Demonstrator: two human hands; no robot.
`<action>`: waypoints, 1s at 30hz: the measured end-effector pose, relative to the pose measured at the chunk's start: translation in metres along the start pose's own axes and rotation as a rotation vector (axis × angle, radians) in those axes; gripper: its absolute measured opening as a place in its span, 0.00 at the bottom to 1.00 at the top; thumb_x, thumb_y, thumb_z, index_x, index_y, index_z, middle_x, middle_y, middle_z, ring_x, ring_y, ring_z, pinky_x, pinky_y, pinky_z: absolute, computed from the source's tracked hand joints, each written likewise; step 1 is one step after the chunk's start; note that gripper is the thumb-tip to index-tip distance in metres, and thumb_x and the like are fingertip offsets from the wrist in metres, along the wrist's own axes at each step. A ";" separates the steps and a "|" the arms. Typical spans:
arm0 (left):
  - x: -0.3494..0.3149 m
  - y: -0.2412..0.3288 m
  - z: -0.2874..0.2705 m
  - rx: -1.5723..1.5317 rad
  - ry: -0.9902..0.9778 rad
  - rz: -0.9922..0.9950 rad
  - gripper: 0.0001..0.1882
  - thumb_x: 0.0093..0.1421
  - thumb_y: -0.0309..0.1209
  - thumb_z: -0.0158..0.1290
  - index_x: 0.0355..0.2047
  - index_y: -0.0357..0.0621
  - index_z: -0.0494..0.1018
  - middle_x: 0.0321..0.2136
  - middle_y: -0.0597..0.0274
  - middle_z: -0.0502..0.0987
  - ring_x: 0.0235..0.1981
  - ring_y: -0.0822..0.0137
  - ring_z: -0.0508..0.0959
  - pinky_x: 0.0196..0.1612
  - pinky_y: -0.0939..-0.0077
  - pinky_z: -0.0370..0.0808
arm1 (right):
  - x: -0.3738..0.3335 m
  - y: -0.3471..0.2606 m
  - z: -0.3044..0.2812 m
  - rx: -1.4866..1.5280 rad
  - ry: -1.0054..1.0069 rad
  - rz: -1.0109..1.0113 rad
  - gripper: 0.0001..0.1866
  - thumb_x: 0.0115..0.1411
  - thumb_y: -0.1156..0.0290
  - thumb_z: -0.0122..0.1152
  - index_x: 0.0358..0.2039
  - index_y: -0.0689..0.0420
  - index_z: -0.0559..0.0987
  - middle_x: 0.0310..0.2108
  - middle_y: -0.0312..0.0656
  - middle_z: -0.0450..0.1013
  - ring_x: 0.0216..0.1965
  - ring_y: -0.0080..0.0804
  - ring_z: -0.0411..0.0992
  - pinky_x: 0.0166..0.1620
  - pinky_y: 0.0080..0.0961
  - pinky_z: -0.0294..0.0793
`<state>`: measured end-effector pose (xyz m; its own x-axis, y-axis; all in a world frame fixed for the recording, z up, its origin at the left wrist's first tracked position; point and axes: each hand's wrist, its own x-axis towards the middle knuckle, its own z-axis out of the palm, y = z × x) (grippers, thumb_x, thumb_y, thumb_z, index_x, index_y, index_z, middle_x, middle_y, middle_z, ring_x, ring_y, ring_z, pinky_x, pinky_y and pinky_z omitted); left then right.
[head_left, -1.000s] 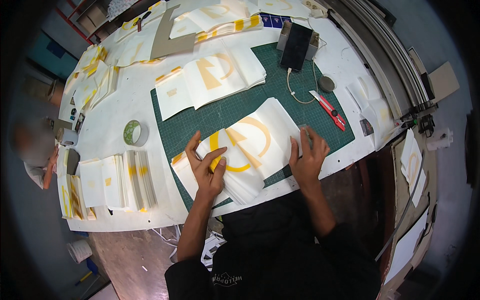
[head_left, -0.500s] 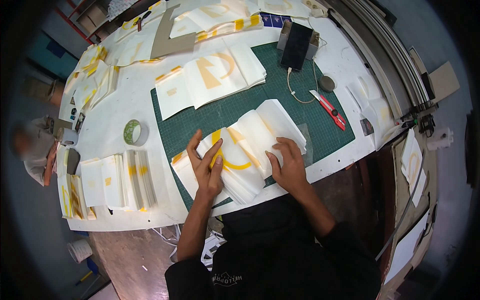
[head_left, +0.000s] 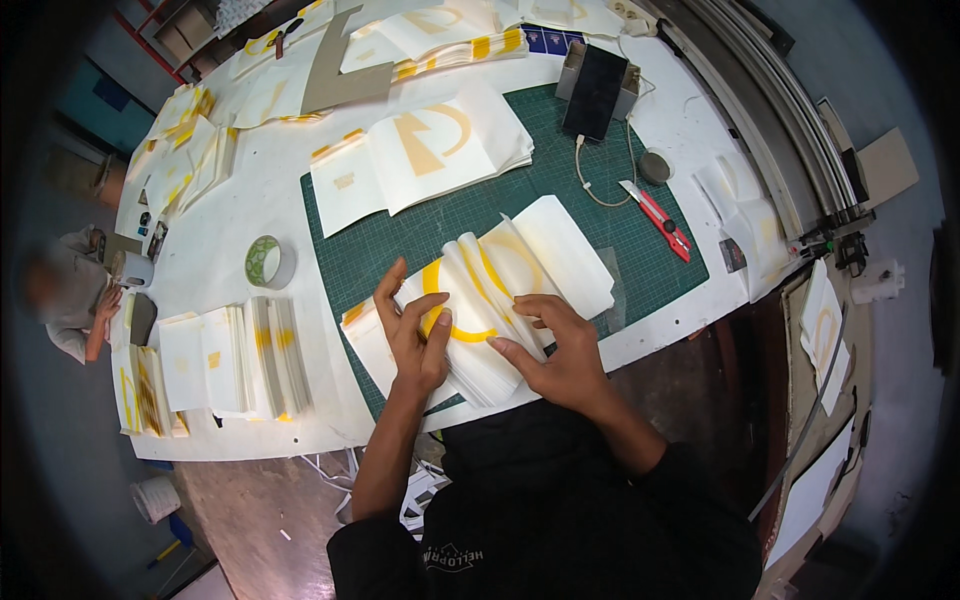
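Observation:
A stack of white printed sheets [head_left: 560,245] with yellow curved shapes lies partly on the green cutting mat [head_left: 420,215], close in front of me. My left hand [head_left: 415,340] rests on the left part of the stack, its fingers spread and thumb apart on the curled pages. At the right of that curl, my right hand [head_left: 562,352] has its thumb and forefinger closed on a bent page with a yellow arc. Some pages stand up in rounded folds between my hands. Beyond them a second open stack of sheets [head_left: 425,150] lies across the mat.
A red cutter knife [head_left: 660,222] lies on the mat's right side, near a propped phone [head_left: 594,92] with a cable. Left are a tape roll [head_left: 270,262] and upright paper bundles [head_left: 235,360]. A long metal machine [head_left: 775,120] borders the right. A person [head_left: 80,290] is at the far left.
My right hand has moved left, toward my left hand, bringing a page over. The pages now bunch into curls, and another yellow arc shows. My left hand has stayed nearly still.

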<state>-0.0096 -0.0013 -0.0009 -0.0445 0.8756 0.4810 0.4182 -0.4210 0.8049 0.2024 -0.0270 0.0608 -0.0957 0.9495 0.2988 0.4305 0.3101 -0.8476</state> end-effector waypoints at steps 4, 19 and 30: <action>0.002 0.003 0.000 0.016 -0.023 0.006 0.07 0.60 0.28 0.57 0.38 0.42 0.82 0.66 0.39 0.59 0.70 0.42 0.57 0.71 0.46 0.51 | -0.004 0.000 0.004 -0.006 0.013 0.110 0.20 0.56 0.74 0.74 0.46 0.65 0.78 0.45 0.54 0.79 0.43 0.44 0.81 0.45 0.33 0.81; 0.001 0.003 0.000 0.028 -0.022 -0.015 0.09 0.59 0.30 0.58 0.39 0.42 0.82 0.65 0.38 0.60 0.69 0.42 0.57 0.71 0.45 0.51 | -0.001 -0.004 0.001 0.015 0.264 0.082 0.08 0.56 0.80 0.72 0.36 0.66 0.83 0.33 0.49 0.83 0.34 0.36 0.84 0.40 0.27 0.82; 0.001 0.004 0.000 0.039 -0.036 -0.029 0.11 0.59 0.32 0.56 0.40 0.43 0.81 0.65 0.43 0.60 0.70 0.44 0.56 0.71 0.45 0.49 | 0.002 -0.002 0.002 -0.030 0.286 0.023 0.08 0.55 0.81 0.73 0.36 0.66 0.83 0.33 0.50 0.83 0.34 0.36 0.84 0.39 0.27 0.81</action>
<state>-0.0084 -0.0017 0.0031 -0.0246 0.8957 0.4439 0.4524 -0.3860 0.8039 0.2001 -0.0259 0.0619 0.1698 0.9030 0.3946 0.4562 0.2830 -0.8437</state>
